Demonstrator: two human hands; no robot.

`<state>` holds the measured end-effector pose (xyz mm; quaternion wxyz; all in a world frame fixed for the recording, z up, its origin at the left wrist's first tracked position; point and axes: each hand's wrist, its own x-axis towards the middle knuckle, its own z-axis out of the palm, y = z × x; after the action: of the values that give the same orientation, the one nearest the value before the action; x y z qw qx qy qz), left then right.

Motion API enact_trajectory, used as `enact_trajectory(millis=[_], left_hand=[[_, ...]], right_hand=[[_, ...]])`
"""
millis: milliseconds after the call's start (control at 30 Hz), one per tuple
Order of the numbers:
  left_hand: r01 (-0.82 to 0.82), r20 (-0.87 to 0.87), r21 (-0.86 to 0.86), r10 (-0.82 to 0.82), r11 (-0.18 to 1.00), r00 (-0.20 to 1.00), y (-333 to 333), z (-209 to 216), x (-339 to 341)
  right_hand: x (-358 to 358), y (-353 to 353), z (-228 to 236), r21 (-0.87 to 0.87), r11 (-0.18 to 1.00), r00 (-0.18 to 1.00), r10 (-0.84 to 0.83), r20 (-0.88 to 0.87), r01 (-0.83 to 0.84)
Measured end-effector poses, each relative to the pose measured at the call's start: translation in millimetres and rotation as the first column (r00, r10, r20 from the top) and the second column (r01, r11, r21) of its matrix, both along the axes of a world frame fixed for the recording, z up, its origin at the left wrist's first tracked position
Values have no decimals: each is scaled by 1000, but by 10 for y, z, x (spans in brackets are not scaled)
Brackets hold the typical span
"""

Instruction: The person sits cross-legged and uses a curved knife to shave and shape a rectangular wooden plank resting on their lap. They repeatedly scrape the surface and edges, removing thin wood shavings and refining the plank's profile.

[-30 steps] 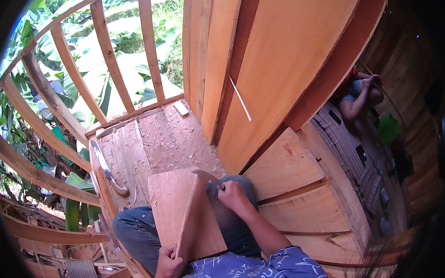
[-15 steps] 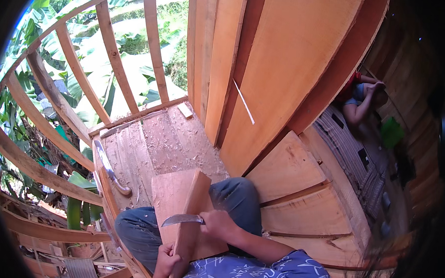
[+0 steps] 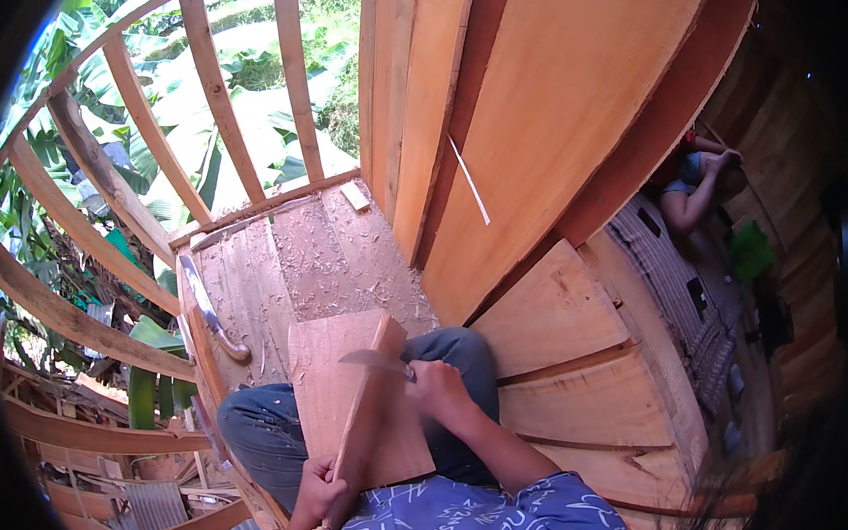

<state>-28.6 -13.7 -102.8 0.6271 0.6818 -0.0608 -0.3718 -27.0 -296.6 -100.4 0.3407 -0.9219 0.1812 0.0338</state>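
Shaving-strewn floor (image 3: 246, 282), right hand (image 3: 436, 389) clamped on a knife (image 3: 376, 360), held crosswise over a board (image 3: 350, 449); left hand (image 3: 321, 490) gripping that board.

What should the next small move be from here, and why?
Probably a short, light stroke of the knife along the upright board's edge, stopping well short of the left hand. The right hand has the blade across that edge, and the left hand grips the board's near end, so a long stroke toward the body could reach its fingers.
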Motion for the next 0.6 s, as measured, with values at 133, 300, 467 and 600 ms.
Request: enact_trajectory(millis=[133,300,467,600], left_hand=[[-16,-36,-29,15,999,999,-80,68,0],[-44,-29,-33,43,999,999,-79,69,7],[-8,14,-28,8,1000,1000,-73,60,23],[17,15,-6,-17,1000,1000,-124,185,26]], right_hand=[[-30,30,-68,44,997,994,-69,79,66],[58,-121,-285,101,985,987,-148,60,142],[-69,42,-269,149,981,992,-120,-25,123],[-216,71,-221,263,963,998,-57,13,51]])
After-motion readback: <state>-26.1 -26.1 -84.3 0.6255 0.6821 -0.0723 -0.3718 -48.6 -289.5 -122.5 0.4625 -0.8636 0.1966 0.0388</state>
